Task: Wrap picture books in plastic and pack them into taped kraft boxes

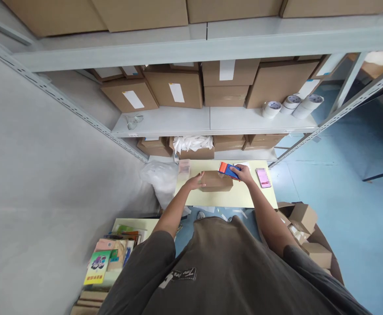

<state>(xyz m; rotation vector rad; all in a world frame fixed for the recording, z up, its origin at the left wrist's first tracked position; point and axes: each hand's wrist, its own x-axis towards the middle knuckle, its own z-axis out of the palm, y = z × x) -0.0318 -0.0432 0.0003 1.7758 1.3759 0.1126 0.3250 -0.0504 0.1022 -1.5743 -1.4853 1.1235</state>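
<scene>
A small brown cardboard box (216, 181) lies on the pale yellow table (220, 200). My left hand (196, 180) grips the box's left end, with fingers along its edge. In my right hand (244, 173) is a blue and orange tape dispenser (227, 169), held at the upper right corner of the box. The dispenser's orange head points left over the box top; whether it touches the cardboard is hard to tell. A phone-like pink item (263, 178) rests on the table to the right of my right hand.
Metal shelving (165, 127) with cardboard boxes stands behind the table. Tape rolls (272, 109) sit on its middle shelf. A pinkish clear container (184, 167) is at the table's left, beside a white plastic bag (161, 177). Books (97, 266) are stacked lower left; a large carton (329, 249) holds boxes lower right.
</scene>
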